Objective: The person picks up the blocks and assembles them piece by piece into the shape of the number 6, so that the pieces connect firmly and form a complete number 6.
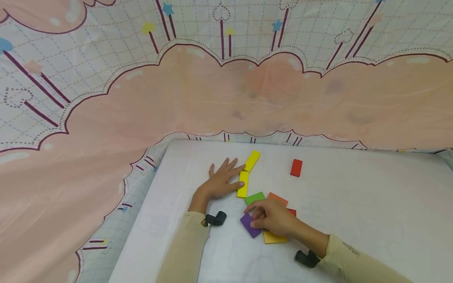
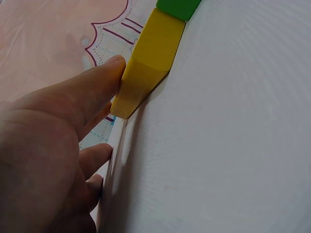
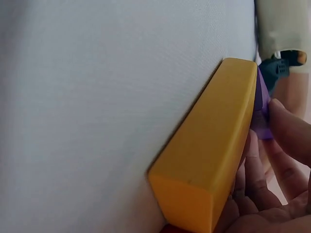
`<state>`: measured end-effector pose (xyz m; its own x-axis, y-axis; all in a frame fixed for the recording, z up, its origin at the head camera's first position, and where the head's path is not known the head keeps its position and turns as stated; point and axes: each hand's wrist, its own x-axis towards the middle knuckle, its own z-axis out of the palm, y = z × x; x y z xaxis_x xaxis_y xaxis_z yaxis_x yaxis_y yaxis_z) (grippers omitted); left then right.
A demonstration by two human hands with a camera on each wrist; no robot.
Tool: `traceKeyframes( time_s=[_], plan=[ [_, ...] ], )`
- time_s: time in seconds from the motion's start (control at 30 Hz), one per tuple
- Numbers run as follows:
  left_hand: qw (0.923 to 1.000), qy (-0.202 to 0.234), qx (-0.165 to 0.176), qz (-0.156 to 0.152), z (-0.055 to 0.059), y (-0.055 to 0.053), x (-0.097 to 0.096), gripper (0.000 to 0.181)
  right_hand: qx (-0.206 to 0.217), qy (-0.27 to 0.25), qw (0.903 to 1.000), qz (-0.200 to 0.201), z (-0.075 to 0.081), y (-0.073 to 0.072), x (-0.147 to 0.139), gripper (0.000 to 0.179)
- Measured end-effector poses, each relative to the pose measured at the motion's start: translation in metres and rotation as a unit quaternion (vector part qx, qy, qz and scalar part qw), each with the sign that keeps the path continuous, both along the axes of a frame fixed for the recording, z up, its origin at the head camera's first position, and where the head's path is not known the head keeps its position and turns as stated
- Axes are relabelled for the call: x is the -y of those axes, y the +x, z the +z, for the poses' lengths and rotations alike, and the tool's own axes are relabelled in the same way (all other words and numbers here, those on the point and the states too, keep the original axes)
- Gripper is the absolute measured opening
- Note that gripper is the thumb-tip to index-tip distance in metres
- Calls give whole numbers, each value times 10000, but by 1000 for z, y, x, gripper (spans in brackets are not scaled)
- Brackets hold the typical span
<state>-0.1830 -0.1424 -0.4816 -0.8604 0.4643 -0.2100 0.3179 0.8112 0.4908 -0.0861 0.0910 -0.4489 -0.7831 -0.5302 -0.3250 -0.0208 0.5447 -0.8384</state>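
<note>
My left hand (image 1: pixel 220 181) lies with its fingers spread and straight at two yellow blocks. Its thumb rests on the lower yellow block (image 1: pixel 242 192), while the index fingertip meets the upper yellow block (image 1: pixel 253 160). Below and to the right, my right hand (image 1: pixel 277 218) pinches a purple block (image 1: pixel 250 228) between thumb and fingers. Around that hand lie a green block (image 1: pixel 255 198), an orange block (image 1: pixel 277 199), a partly covered red block (image 1: pixel 292 212) and an amber block (image 1: pixel 274 238). In the right wrist view the amber block (image 3: pixel 204 131) stands before the purple one (image 3: pixel 262 116).
A separate red block (image 1: pixel 296 168) lies toward the back of the white table (image 1: pixel 371 204). Patterned cloth (image 1: pixel 219 102) hangs behind the table's far edge and along its left side. Each wrist carries a black camera.
</note>
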Motion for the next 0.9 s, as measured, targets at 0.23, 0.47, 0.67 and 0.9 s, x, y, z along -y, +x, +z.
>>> traceKeyframes(
  time_s=[0.23, 0.47, 0.67, 0.9],
  plan=[
    [10000, 14, 46, 9, 1, -1, -1, 70, -444, 136, 9985, 293, -4, -1, 0, 27],
    [10000, 19, 18, 9, 1, -1, -1, 70, -415, 229, 9977, 484, -5, -3, -2, 30],
    [10000, 21, 28, 34, 0, -2, -2, 70, -40, 363, 9976, 586, -6, -8, -5, 37],
    [10000, 3, 27, 56, 0, -2, -3, 70, -30, 374, 9964, 756, -7, -11, -7, 36]
  ],
)
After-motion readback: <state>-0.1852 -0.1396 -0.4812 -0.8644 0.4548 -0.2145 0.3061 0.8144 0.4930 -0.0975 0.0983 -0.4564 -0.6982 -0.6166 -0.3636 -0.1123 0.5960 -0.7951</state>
